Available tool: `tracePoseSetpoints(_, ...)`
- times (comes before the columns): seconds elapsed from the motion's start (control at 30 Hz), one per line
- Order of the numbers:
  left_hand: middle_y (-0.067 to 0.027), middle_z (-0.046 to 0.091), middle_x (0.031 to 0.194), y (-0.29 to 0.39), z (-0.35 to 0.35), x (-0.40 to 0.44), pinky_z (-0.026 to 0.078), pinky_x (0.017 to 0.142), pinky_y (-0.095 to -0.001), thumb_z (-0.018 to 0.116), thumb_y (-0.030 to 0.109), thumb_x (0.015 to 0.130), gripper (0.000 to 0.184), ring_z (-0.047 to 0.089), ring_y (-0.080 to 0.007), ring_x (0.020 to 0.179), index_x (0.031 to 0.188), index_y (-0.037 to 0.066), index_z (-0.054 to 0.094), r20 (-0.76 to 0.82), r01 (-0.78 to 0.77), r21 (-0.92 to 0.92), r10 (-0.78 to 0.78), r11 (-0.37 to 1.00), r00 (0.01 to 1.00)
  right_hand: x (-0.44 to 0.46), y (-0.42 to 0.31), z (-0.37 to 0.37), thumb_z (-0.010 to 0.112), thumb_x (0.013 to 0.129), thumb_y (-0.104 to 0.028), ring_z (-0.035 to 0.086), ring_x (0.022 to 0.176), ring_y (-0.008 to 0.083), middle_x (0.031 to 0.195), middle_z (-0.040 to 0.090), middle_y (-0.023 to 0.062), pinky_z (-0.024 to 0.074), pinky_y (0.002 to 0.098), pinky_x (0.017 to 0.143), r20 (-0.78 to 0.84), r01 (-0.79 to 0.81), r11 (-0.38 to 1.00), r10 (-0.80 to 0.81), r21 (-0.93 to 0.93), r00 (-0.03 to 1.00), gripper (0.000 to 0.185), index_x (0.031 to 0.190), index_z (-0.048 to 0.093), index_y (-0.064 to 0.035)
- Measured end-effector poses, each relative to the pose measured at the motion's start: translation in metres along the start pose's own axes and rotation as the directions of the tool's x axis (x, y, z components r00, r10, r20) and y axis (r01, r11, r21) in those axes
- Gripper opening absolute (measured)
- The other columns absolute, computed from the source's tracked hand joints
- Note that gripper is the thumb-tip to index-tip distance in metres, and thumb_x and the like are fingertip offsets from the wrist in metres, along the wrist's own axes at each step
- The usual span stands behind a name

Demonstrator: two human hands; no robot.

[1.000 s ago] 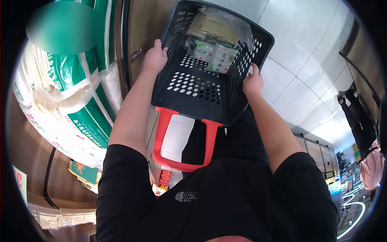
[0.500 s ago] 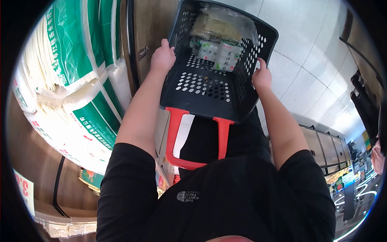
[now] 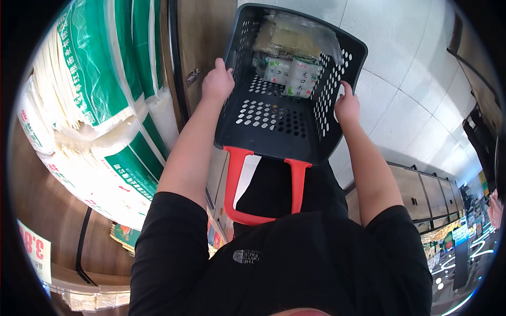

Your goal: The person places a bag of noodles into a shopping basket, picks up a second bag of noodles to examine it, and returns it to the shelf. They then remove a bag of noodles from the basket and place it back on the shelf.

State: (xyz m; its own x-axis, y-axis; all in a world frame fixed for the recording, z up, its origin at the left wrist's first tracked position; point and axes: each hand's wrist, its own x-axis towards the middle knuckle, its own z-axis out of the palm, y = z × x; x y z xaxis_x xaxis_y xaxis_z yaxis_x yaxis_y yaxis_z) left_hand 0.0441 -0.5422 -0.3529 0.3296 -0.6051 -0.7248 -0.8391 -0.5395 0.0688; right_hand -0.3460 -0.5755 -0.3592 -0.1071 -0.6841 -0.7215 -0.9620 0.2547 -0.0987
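Observation:
A dark grey shopping basket [image 3: 258,138] is held in front of my body, its perforated walls and floor showing. My left hand [image 3: 217,83] is closed on the basket's left rim. My right hand [image 3: 348,107] is closed on the right side, with its fingers partly hidden by the wall. A red handle [image 3: 232,184] hangs folded down on the near side against my black shirt. At the basket's far end lie a clear plastic bag of brownish dried food [image 3: 292,41] and white-and-green packets of vermicelli [image 3: 301,79].
Large green-and-white packs of dried noodles [image 3: 100,68] fill the shelf at my left. A price card [image 3: 36,252] hangs lower down. Light floor tiles [image 3: 406,68] lie beyond the basket. Wooden cabinets [image 3: 421,195] stand at the right.
The basket and both hands sit slightly lower and further right in view. The shelf goods have shifted the same way. Both hands keep their hold.

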Motion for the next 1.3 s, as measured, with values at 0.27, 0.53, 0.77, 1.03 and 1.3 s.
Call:
tracePoseSetpoints(0.27,-0.0264,0.070,0.094,0.003,-0.005,-0.001,0.055,0.080,-0.0534,0.053,0.031,0.100,0.036,0.069,-0.0445,0.091,0.121,0.003,0.044,0.018,0.021,-0.003,-0.021,1.000,1.000,-0.003,0.001,-0.002,0.052,0.096,-0.010,0.065,0.100,0.0446,0.113,0.065,0.0254,0.0521,0.0526,0.086,-0.029,0.018,1.000,-0.018,-0.014,0.999,0.050,0.142,0.049,-0.0287)
tracePoseSetpoints(0.53,-0.0262,0.070,0.092,0.002,-0.003,-0.001,0.055,0.078,-0.0535,0.054,0.031,0.100,0.037,0.070,-0.0445,0.088,0.122,0.003,0.044,-0.002,0.010,0.012,-0.010,1.000,1.000,-0.001,0.002,0.000,0.053,0.094,-0.007,0.066,0.094,0.0448,0.109,0.065,0.0245,0.0524,0.0525,0.083,-0.038,0.040,0.998,-0.039,0.044,0.999,0.051,0.141,0.049,-0.0249)
tracePoseSetpoints(0.77,-0.0258,0.071,0.092,0.003,-0.006,-0.002,0.056,0.077,-0.0538,0.054,0.030,0.100,0.037,0.070,-0.0437,0.087,0.123,0.003,0.043,0.009,0.075,0.040,-0.076,0.996,0.997,-0.011,-0.028,-0.015,0.067,0.086,-0.024,0.048,0.130,0.0443,0.130,0.058,0.0223,0.0383,0.0578,0.107,-0.399,0.374,0.913,-0.407,-0.162,0.822,0.064,0.146,0.046,-0.0203)
tracePoseSetpoints(1.03,-0.0252,0.071,0.088,-0.003,-0.004,-0.005,0.056,0.075,-0.0528,0.053,0.029,0.100,0.035,0.070,-0.0441,0.085,0.120,0.001,0.042,-0.042,0.103,0.075,-0.100,0.992,0.994,0.015,-0.112,0.051,0.068,0.086,-0.040,0.034,0.145,0.0390,0.151,0.045,0.0167,0.0271,0.0586,0.117,0.052,0.488,0.829,-0.494,-0.271,0.868,0.073,0.150,0.044,-0.0140)
tracePoseSetpoints(1.3,-0.0271,0.069,0.084,0.009,0.002,-0.005,0.055,0.072,-0.0552,0.056,0.030,0.099,0.043,0.069,-0.0463,0.080,0.127,0.001,0.043,-0.045,0.037,0.079,-0.033,0.996,0.998,0.150,-0.101,0.133,0.077,0.078,-0.050,0.041,0.142,0.0393,0.151,0.047,0.0194,0.0345,0.0544,0.114,0.453,0.412,0.848,-0.239,-0.332,0.859,0.098,0.156,0.032,-0.0115)
